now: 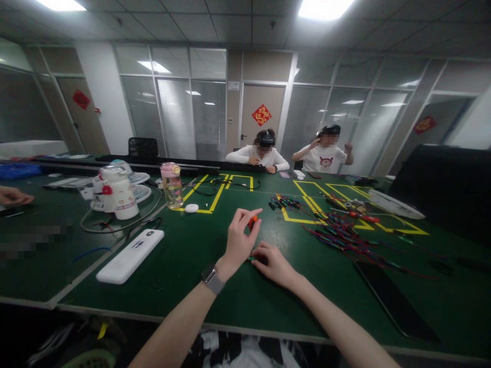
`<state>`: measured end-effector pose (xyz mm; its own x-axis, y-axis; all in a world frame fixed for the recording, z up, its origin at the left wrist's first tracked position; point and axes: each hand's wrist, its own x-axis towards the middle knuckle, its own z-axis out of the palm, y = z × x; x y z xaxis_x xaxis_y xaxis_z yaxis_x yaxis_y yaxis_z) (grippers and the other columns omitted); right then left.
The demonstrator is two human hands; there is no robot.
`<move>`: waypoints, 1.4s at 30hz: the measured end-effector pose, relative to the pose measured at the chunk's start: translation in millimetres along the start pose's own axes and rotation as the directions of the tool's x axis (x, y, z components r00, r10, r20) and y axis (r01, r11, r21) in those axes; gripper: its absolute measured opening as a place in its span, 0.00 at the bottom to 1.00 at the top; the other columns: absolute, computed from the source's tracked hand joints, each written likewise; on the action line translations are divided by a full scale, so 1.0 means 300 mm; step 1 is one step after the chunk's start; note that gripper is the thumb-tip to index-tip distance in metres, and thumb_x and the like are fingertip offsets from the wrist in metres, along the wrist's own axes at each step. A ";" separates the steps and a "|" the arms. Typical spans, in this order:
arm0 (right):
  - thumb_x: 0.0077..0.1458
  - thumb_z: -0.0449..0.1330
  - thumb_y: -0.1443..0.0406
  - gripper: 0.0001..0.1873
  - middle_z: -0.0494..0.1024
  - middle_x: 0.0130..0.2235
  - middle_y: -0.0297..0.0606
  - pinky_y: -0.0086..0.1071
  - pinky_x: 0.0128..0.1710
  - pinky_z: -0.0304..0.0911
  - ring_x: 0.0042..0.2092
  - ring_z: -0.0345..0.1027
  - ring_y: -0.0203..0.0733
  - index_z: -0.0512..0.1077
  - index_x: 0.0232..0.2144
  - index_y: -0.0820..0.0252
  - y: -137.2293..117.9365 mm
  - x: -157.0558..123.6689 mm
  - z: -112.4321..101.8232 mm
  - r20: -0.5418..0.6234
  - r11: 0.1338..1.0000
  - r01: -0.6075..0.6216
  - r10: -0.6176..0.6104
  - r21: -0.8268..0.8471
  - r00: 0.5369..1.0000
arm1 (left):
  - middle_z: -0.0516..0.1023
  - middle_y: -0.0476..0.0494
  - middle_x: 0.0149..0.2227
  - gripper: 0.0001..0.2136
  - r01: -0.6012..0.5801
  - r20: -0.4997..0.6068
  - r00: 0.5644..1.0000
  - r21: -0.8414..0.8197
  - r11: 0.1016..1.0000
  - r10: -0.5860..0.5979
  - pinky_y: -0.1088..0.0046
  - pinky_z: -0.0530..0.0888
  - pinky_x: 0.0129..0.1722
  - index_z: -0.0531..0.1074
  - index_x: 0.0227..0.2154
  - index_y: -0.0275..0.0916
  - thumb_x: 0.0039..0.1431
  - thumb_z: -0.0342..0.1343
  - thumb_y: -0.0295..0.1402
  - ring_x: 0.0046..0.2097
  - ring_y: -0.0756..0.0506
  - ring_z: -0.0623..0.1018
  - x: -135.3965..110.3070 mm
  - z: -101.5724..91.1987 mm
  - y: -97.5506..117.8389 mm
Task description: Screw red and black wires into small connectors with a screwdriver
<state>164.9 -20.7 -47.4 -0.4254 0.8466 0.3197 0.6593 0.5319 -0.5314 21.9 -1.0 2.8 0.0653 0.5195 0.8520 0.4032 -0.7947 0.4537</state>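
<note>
Head view gives me the left hand above the green table, its fingers clamped on an orange piece, which they half hide, so I can't make out its full shape. Just below, the right hand rests at the table, fingers pinched on a slim green piece. The table looks smooth, with a soft sheen. Right of the hands sprawls a tangle of thin red and blue wires, across yellow tape; nearer lies a flat, glossy black slab. Leftward I see a rounded white slab, a clear bottle with a pink lid, and a squat white jug.
</note>
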 end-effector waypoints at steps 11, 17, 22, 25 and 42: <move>0.53 0.59 0.71 0.05 0.72 0.35 0.38 0.31 0.36 0.62 0.34 0.66 0.38 0.75 0.33 0.62 0.017 0.000 0.006 -0.014 0.999 0.015 -0.015 0.029 1.000 | 0.74 0.43 0.40 0.14 -0.023 0.006 1.000 -0.081 0.996 0.024 0.71 0.72 0.43 0.70 0.50 0.40 0.65 0.46 0.27 0.42 0.48 0.74 0.002 -0.006 0.005; 0.53 0.59 0.71 0.03 0.71 0.33 0.36 0.30 0.34 0.61 0.33 0.65 0.37 0.73 0.32 0.61 0.024 -0.002 0.012 -0.037 0.999 0.024 -0.023 0.027 0.999 | 0.69 0.47 0.34 0.10 -0.014 -0.035 0.999 -0.014 1.000 0.014 0.73 0.71 0.38 0.74 0.44 0.41 0.62 0.52 0.31 0.36 0.49 0.72 0.002 -0.008 0.007; 0.54 0.58 0.70 0.03 0.71 0.33 0.37 0.30 0.35 0.61 0.34 0.65 0.38 0.73 0.32 0.62 0.028 -0.003 0.012 -0.035 0.999 0.038 -0.037 0.033 0.999 | 0.72 0.43 0.41 0.12 -0.020 0.014 1.000 -0.052 0.998 0.021 0.71 0.72 0.44 0.72 0.48 0.41 0.64 0.48 0.29 0.43 0.48 0.74 0.003 -0.010 0.012; 0.56 0.57 0.69 0.04 0.72 0.34 0.37 0.31 0.36 0.62 0.34 0.65 0.38 0.73 0.33 0.61 0.029 -0.002 0.012 -0.033 0.998 0.051 -0.049 0.033 0.998 | 0.74 0.42 0.44 0.14 -0.019 0.035 0.999 -0.077 0.997 0.021 0.69 0.72 0.46 0.70 0.50 0.40 0.65 0.45 0.28 0.46 0.47 0.74 0.004 -0.010 0.013; 0.55 0.58 0.70 0.04 0.70 0.33 0.36 0.30 0.34 0.61 0.33 0.64 0.37 0.73 0.33 0.61 0.033 -0.002 0.014 -0.028 0.999 0.050 -0.049 0.016 0.998 | 0.74 0.43 0.42 0.14 -0.006 0.046 0.999 -0.090 0.996 0.010 0.70 0.71 0.45 0.69 0.51 0.40 0.64 0.48 0.28 0.43 0.48 0.74 0.005 -0.011 0.010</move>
<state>169.0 -16.0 -56.1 -0.4401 0.8194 0.3672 0.6275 0.5732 -0.5270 20.2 -3.7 6.2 0.1111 0.5255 0.8435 0.3191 -0.8227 0.4705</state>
